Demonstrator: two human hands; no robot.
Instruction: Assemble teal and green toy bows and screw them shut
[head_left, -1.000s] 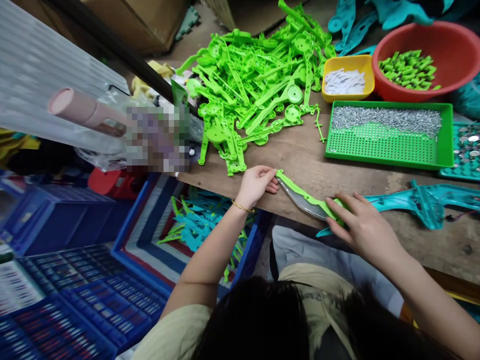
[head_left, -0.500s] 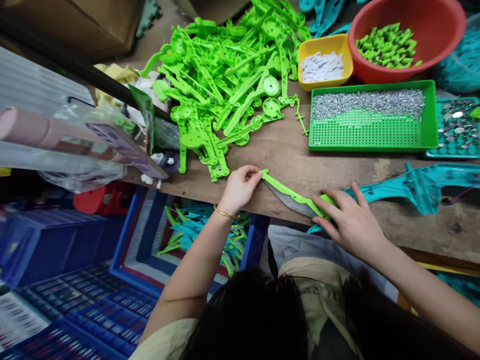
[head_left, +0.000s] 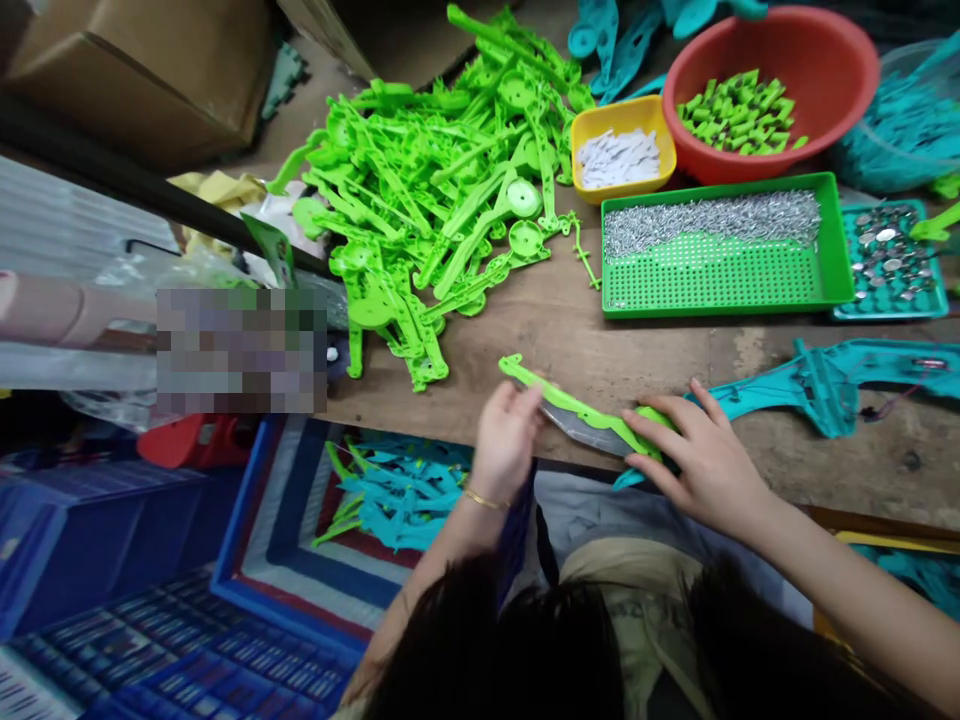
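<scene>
A long bright-green plastic part with a dark translucent strip along its near side lies across the table's front edge. My right hand is closed over its right end. At the part's left portion, my left hand has its fingers bent against the near edge; they are slightly blurred, and whether they pinch it is unclear. A turquoise plastic part with thin wires extends rightward from beneath my right hand. Its other tip shows below the green part.
A heap of green plastic parts lies at the back. Behind the work stand a green tray of small metal pins, a yellow bowl of white pieces and a red basin. A blue crate sits below the table edge.
My left hand has shifted from the green part's left tip, right and nearer to me, along its near edge. My right hand stays on the right end. The camera view has shifted slightly.
</scene>
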